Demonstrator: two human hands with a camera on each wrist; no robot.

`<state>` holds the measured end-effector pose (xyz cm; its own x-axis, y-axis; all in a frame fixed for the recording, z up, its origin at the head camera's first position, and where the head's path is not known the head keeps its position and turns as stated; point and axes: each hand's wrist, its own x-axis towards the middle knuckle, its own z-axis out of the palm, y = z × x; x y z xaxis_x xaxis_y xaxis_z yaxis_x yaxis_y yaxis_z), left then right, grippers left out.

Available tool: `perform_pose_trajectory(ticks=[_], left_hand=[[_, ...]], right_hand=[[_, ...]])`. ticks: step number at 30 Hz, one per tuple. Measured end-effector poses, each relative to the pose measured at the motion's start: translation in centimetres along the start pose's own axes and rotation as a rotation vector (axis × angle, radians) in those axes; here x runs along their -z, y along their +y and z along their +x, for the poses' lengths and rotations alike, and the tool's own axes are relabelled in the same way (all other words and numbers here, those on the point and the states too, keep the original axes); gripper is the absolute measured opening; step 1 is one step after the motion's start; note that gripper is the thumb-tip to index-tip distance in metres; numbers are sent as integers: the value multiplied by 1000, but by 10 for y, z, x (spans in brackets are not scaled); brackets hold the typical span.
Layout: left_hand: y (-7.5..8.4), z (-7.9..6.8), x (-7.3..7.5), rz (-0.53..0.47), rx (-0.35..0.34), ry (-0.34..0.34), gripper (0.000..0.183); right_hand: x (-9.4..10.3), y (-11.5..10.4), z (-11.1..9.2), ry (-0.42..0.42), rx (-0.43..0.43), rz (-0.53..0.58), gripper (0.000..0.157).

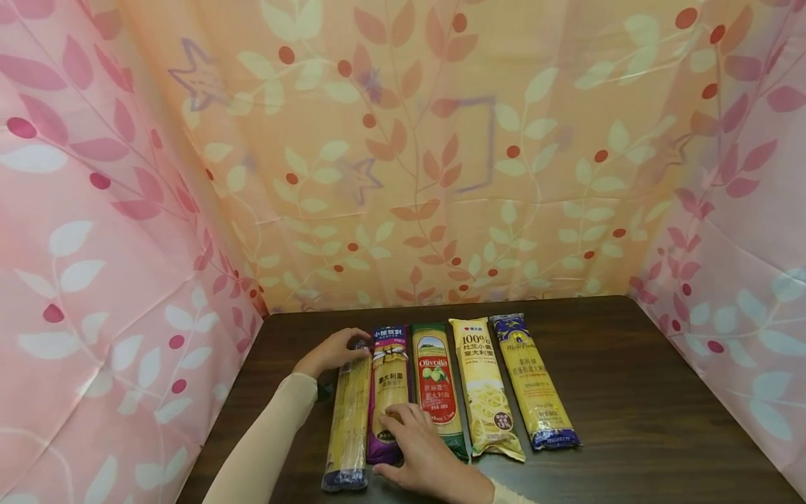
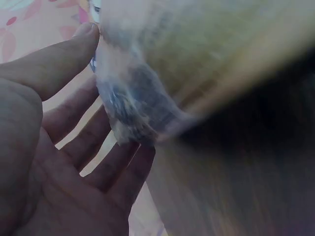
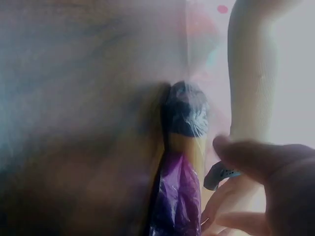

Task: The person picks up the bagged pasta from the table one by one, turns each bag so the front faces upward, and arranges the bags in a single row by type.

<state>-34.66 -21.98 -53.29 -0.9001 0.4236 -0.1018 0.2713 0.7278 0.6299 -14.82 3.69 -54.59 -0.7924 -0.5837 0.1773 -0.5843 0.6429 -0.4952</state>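
Note:
Five spaghetti packs lie side by side. Leftmost is a clear pack with a dark blue bottom band. My left hand holds its top end; in the left wrist view, thumb and fingers of the left hand lie around the crinkled wrapper. Beside it lies a purple-ended pack, then a green and red Olivoila pack. Over the lower parts of these two is my right hand, fingers loosely bent, thumb spread near the purple end. The right wrist view shows this purple end beside the right hand.
To the right lie a cream-yellow pasta pack and a slightly tilted yellow pack with blue ends. All rest on a dark wooden table. Patterned cloth hangs behind the table and on both sides.

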Motion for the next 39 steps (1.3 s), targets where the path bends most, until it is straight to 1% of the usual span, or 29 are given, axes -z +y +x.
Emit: perform_pose_trajectory(ticks=[3, 8, 11, 13, 15, 20, 22, 25, 29, 32, 34, 39], left_hand=[[-3, -5, -1, 32, -5, -2, 50], [-5, -13, -1, 26, -10, 1, 59], [-6, -17, -2, 18, -18, -31, 64], [-7, -19, -2, 16, -25, -59, 66], [-8, -20, -3, 16, -35, -77, 66], [-10, -20, -3, 29, -59, -55, 60], [-9, -19, -2, 35, -59, -43, 57], [-7, -18, -1, 44, -41, -39, 55], [-7, -19, -1, 44, -8, -32, 53], [-6, -20, -1, 37, 0, -25, 52], [-6, -21, -2, 34, 0, -23, 51], [-9, -21, -2, 37, -30, -20, 50]], right_hand=[[-4, -1, -1, -21, 43, 3, 81], [-11, -1, -2, -21, 98, -47, 99], [-15, -2, 0, -19, 107, -80, 104], [-18, -3, 2, -25, 99, -99, 104], [-20, -4, 3, -26, 98, -151, 104], [-24, -9, 4, 23, 127, -301, 104], [-25, -11, 5, 35, 125, -332, 106], [-28, -15, 7, 4, 83, -376, 109], [-33, -17, 10, -15, 50, -418, 112], [-33, -19, 10, 12, 56, -426, 110], [-31, -23, 10, 19, 50, -432, 108], [-31, -27, 13, 35, 35, -461, 104]])
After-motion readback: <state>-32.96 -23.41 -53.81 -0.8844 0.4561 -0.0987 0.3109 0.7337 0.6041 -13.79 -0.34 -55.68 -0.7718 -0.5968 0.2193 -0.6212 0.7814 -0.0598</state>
